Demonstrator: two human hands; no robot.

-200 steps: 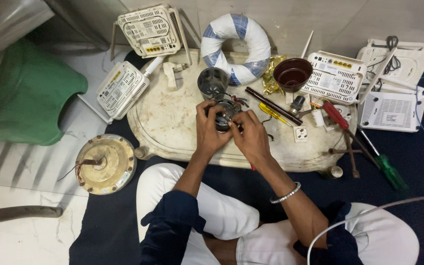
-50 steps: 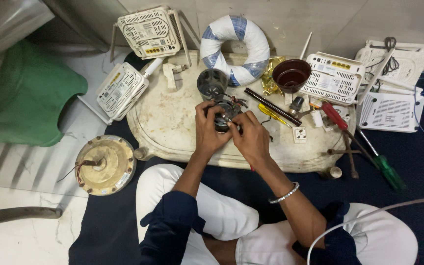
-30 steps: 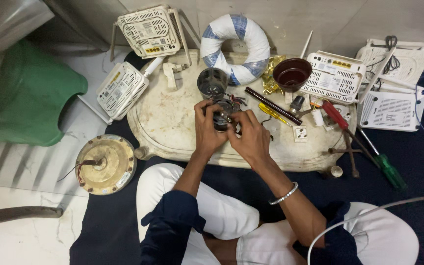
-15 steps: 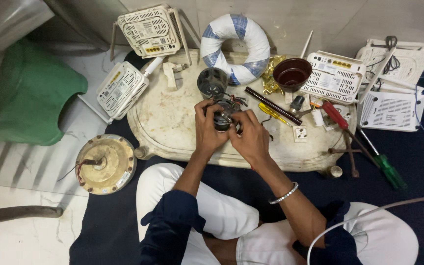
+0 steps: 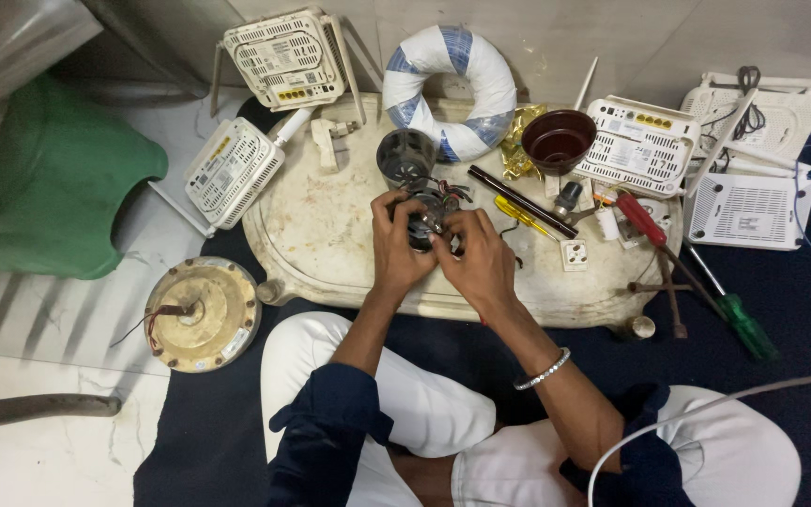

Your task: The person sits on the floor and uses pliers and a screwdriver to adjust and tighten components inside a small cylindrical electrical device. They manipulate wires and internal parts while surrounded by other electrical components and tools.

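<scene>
My left hand (image 5: 396, 246) and my right hand (image 5: 476, 255) are closed around a small dark motor part with loose wires (image 5: 429, 208), held just above a stained white oval tray (image 5: 326, 235). My fingers cover most of the part. Directly behind it on the tray stands a dark metal cylinder housing (image 5: 405, 156). A silver bracelet (image 5: 543, 371) circles my right wrist.
On the tray lie a brown bowl (image 5: 558, 139), a blue-and-white wrapped ring (image 5: 451, 86), a black rod (image 5: 521, 201), a yellow tool (image 5: 521, 213) and red and green screwdrivers (image 5: 742, 321). White router boxes (image 5: 282, 58) ring it. A round motor (image 5: 203, 313) and green stool (image 5: 44, 183) sit left.
My hands have stayed on the motor part throughout, with only small shifts of the fingers. Nothing else has moved.
</scene>
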